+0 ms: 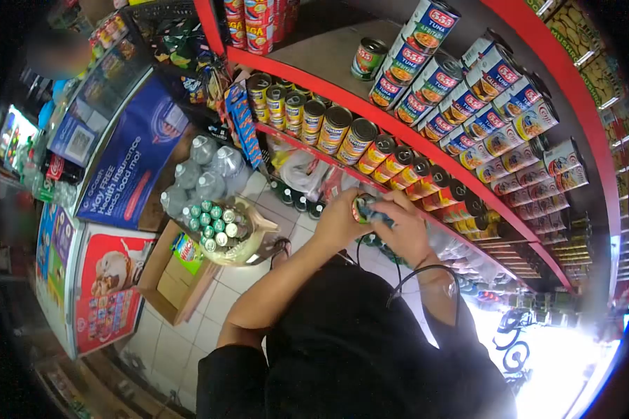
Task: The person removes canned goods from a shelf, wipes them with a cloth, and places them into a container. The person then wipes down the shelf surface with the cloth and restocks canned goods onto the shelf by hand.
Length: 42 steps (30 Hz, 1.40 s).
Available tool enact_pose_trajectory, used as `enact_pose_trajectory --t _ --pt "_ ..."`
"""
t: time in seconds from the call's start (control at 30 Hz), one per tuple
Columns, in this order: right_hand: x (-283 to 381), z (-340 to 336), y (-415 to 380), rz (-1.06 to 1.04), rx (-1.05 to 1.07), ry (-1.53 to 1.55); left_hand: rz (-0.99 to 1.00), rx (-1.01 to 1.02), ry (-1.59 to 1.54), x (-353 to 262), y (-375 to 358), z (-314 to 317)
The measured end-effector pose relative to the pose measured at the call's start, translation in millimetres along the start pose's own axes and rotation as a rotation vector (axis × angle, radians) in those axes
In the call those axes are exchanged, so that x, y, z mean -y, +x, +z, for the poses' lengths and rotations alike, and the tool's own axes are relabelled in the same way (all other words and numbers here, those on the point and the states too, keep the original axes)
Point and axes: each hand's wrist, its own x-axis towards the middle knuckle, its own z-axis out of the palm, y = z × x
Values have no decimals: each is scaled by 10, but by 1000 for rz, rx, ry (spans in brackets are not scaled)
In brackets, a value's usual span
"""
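Note:
My left hand (338, 218) is wrapped round a small can (360, 209), whose top end shows between my hands. My right hand (403, 227) is closed on a blue-grey cloth (381, 212) pressed against the can. Part of the can is hidden by my fingers. Just beyond my hands, yellow-labelled cans (335, 130) stand in a row on the lower shelf, with red-and-yellow cans (376, 154) to their right. Stacked tuna cans (426, 35) fill much of the shelf above, and one single green-labelled can (367, 59) stands to their left.
Red shelf edges (307, 82) curve across in front of me. On the tiled floor (210, 307) to the left are an open cardboard box (162, 283), a bag of green-capped bottles (241, 248) and large clear bottles (211, 185). A freezer (105, 293) stands far left.

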Motion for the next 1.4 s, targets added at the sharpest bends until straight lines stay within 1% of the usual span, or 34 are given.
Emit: enact_pose_trajectory --t 0.03,0.07,0.17,0.27,0.37,0.4,0.47,0.6,0.7,0.8,0.83,0.9,0.93,1.03,1.07,1.1,1.13,1.17,1.2,1.27,1.3,1.4 --pt "99 -6 13 -78 37 -28 55 -33 24 -36 27 -19" --pt "144 -28 5 -65 63 -25 81 -48 45 -80 18 -82" --pt "122 -65 -131 -35 110 -80 48 -22 62 -122 -24 -61" --pt "57 -51 -218 -19 76 -144 65 -37 51 -61 -113 85" --pt "53 -13 -271 48 11 -101 172 -23 91 2 -84 135" --pt "65 -26 -277 42 25 -116 187 7 117 9 -65 106" --pt "95 -69 -283 30 50 -144 177 27 132 -29 -56 64" --pt "78 50 -283 89 -68 -137 174 23 83 9 -8 129" --pt "124 96 -237 133 -55 -18 202 44 89 -11 2 22" --pt "81 34 -222 41 92 -113 232 56 134 69 7 -40" --pt "86 36 -223 38 58 -150 239 57 148 95 -1 -30" --pt "136 111 -189 29 -7 -231 233 27 75 106 11 -18" --pt "178 173 -151 47 -74 -151 242 12 62 109 31 -27" --pt "271 232 -84 131 -59 16 235 -2 6 112 57 -149" --pt "290 153 -55 176 57 18 216 7 -9 108 39 -203" --pt "269 121 -58 193 68 35 200 18 -26 101 23 -225" --pt "252 82 -73 212 80 47 143 -8 -84 128 20 -189" --pt "235 42 -79 229 97 56 142 10 -66 140 61 -187" --pt "228 24 -81 208 25 -31 137 24 -52 135 88 -211" --pt "168 39 -74 165 -44 -75 79 61 -8 55 101 -225" --pt "158 68 -48 141 -82 -92 117 53 17 57 99 -188" --pt "294 192 42 81 -90 -166 208 40 72 93 80 -79"
